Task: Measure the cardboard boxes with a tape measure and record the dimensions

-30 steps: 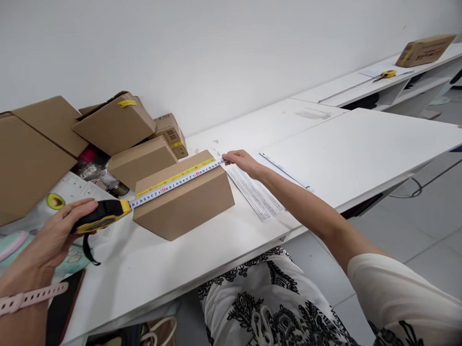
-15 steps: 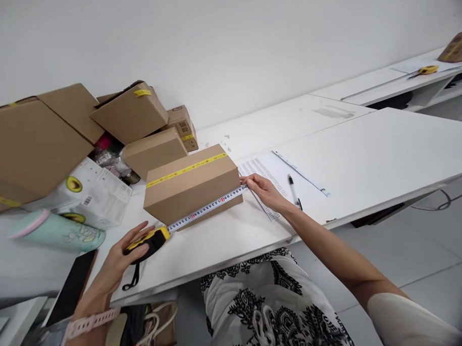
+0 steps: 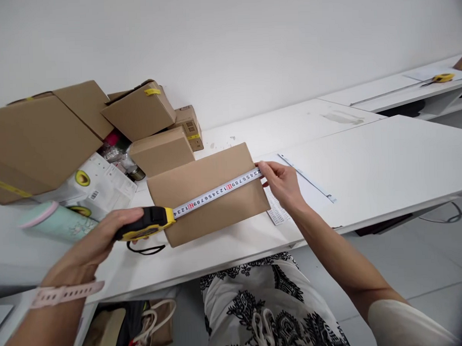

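Note:
A brown cardboard box (image 3: pixel 213 209) is tipped up on the white table (image 3: pixel 367 158), its broad face turned toward me. My left hand (image 3: pixel 100 238) is closed round the yellow and black tape measure case (image 3: pixel 147 224) at the box's left edge. The white tape blade (image 3: pixel 216 192) runs across the box face to its right edge. There my right hand (image 3: pixel 282 181) pinches the blade's end against the box corner.
Several cardboard boxes (image 3: pixel 141 110) are piled at the back left, with a white avocado-print carton (image 3: pixel 98 185) and a mint bottle (image 3: pixel 54 222). A printed sheet (image 3: pixel 278 211) lies under my right hand. A second tape measure (image 3: pixel 442 78) lies on the far bench.
The box has been tipped so a plain face shows instead of the yellow-taped top. The tape, which ran along the box's lower front edge, now crosses that face. Both hands rose slightly.

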### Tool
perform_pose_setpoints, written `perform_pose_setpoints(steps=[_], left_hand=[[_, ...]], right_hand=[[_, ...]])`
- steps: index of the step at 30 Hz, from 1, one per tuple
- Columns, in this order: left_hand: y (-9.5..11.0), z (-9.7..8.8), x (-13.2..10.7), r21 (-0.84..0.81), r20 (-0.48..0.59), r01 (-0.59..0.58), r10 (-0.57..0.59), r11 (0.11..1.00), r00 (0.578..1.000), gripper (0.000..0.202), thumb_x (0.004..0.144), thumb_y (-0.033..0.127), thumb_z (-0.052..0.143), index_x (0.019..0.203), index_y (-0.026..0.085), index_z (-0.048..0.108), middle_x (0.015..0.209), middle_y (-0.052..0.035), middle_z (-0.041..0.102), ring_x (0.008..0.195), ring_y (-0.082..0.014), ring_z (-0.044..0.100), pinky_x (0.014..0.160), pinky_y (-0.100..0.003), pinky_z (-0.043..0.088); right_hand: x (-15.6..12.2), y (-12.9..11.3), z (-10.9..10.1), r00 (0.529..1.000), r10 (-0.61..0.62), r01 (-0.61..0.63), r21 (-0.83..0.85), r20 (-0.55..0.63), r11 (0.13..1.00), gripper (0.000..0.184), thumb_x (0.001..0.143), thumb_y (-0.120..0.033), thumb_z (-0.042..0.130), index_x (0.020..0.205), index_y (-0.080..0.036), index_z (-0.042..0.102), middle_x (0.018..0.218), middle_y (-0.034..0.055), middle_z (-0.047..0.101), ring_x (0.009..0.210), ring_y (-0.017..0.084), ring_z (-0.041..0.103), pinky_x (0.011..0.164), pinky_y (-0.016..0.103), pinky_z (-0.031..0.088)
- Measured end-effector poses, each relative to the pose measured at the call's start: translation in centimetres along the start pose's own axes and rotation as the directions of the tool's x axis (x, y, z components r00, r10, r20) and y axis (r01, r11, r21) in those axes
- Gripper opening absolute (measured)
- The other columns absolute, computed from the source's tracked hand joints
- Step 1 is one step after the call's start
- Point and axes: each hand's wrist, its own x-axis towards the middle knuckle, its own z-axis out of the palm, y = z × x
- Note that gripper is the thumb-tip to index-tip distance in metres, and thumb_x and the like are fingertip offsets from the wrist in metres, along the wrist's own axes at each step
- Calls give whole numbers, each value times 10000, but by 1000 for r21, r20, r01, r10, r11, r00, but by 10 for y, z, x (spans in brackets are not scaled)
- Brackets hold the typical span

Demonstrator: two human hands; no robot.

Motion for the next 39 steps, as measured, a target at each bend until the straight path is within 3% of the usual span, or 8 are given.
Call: perform_pose_setpoints(steps=[3,7,11,16,23,31,35,39], left_hand=[[17,-7,5,-73,108,165,-156,984,982,575,645,670,706,875,151,798,805,-94,796,649,-270,682,518,-339,537],[31,-9,27,-84,145,205,-192,975,971,589,645,655,733,851,104,759,709,-86,765,564,-225,643,472,-302,509],[37,-11,58,-47,143,221,-213,974,967,679,751,609,714,1083,18,705,798,-100,783,634,-220,676,532,-290,534],[34,-15,83,-65,166,198,-185,978,969,752,811,600,671,1230,-23,634,780,-87,776,617,-216,668,522,-284,519],[31,-18,85,-21,194,217,-209,976,958,760,803,659,604,1151,-14,670,732,-126,772,528,-233,667,381,-259,392],[25,-22,91,-81,179,254,-237,964,955,662,776,628,678,1020,13,715,737,-123,778,531,-226,672,411,-267,452],[28,-19,89,-156,174,268,-241,951,955,578,769,598,711,980,60,732,720,-90,773,568,-221,671,467,-297,521],[32,-19,85,-77,185,237,-219,968,958,625,783,630,676,1012,52,743,735,-93,773,581,-218,672,502,-299,535]], right_hand=[[6,-12,-2,999,33,-33,-6,-13,999,492,827,-649,643,808,-171,758,758,54,686,743,201,608,543,286,499],[17,4,6,991,128,-128,10,-48,992,494,798,-653,649,787,-169,752,784,60,696,776,223,622,562,306,484],[37,26,20,978,209,-209,152,18,966,451,751,-565,712,978,-182,787,1038,84,763,1006,265,654,787,356,533],[68,40,33,939,279,-337,368,203,867,480,675,-431,770,1117,-243,766,1343,54,686,1198,280,621,981,401,516],[82,51,41,915,198,-341,407,352,848,342,750,-516,726,989,-279,792,1614,-71,403,1365,311,523,1090,414,491],[87,56,36,882,139,-335,392,449,857,420,744,-448,747,1146,-326,766,1619,-67,404,1493,286,361,1193,423,367],[95,56,39,869,102,-289,330,483,899,350,787,-486,704,1071,-302,792,1680,-92,261,1528,297,283,1196,422,342],[100,60,38,868,110,-261,257,484,931,293,787,-472,701,991,-294,811,1675,-85,278,1522,327,290,1194,456,329]])
